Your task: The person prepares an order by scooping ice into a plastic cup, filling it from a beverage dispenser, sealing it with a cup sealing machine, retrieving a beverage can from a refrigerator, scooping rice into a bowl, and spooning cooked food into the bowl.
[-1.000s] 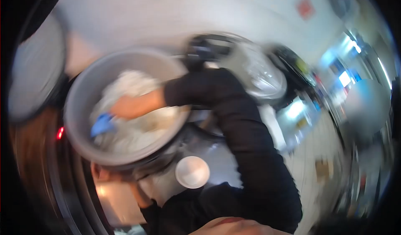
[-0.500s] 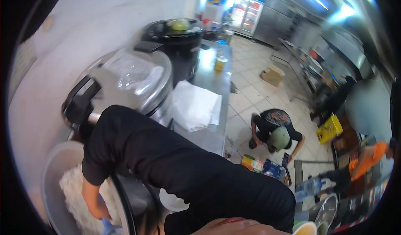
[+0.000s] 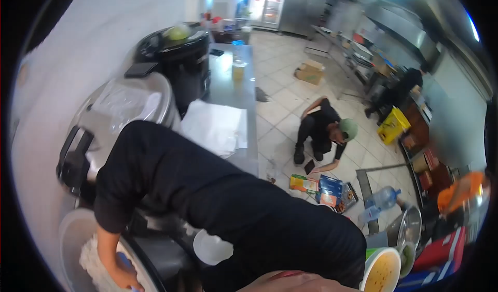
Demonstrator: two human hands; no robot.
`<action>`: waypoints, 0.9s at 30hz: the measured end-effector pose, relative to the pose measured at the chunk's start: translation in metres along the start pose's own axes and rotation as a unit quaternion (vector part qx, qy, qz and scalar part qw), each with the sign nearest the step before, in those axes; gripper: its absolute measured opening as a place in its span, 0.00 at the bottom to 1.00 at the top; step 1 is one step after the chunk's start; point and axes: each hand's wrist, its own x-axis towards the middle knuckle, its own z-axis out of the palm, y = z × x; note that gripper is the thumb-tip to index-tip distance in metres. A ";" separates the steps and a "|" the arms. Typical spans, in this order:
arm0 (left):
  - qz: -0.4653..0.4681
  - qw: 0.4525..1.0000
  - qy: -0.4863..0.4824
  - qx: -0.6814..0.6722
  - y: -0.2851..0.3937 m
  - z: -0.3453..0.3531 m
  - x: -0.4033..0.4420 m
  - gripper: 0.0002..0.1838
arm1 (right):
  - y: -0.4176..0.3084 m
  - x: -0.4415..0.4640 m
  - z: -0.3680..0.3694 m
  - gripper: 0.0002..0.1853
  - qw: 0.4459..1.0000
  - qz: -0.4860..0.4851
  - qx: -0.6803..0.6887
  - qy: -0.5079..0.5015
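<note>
A big round pot (image 3: 70,235) of white rice (image 3: 92,255) stands at the lower left. My right hand (image 3: 120,274) reaches down into it, fingers wrapped round a blue utensil (image 3: 125,261) that is mostly hidden. My black sleeve crosses the middle of the view. My left hand does not show. Just right of the pot is a white bowl (image 3: 212,247). Behind my forearm stands a large metal cooker (image 3: 111,121) with a clear plastic bag (image 3: 120,101) on its lid.
A black cooker (image 3: 181,58), white paper (image 3: 215,128) and a bottle (image 3: 238,66) stand on the metal counter (image 3: 249,162). One person (image 3: 324,131) crouches beside boxes on the floor; others are at the right. An open bucket (image 3: 383,271) is at lower right.
The view has swung toward the room since the first frame. The crouching person has shifted posture and holds a dark flat object. My right hand remains in the pot with the blue utensil.
</note>
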 end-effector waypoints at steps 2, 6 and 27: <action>-0.001 1.000 0.016 0.019 0.000 -0.035 0.009 0.27 | -0.025 -0.001 0.005 0.08 0.999 -0.027 -0.031 -0.010; -0.041 0.996 0.081 0.017 0.034 -0.103 0.001 0.27 | -0.077 -0.014 0.012 0.09 0.984 -0.121 -0.127 0.028; -0.369 0.916 0.127 0.093 0.105 -0.118 -0.204 0.18 | -0.059 -0.194 -0.015 0.15 0.844 0.073 0.521 0.109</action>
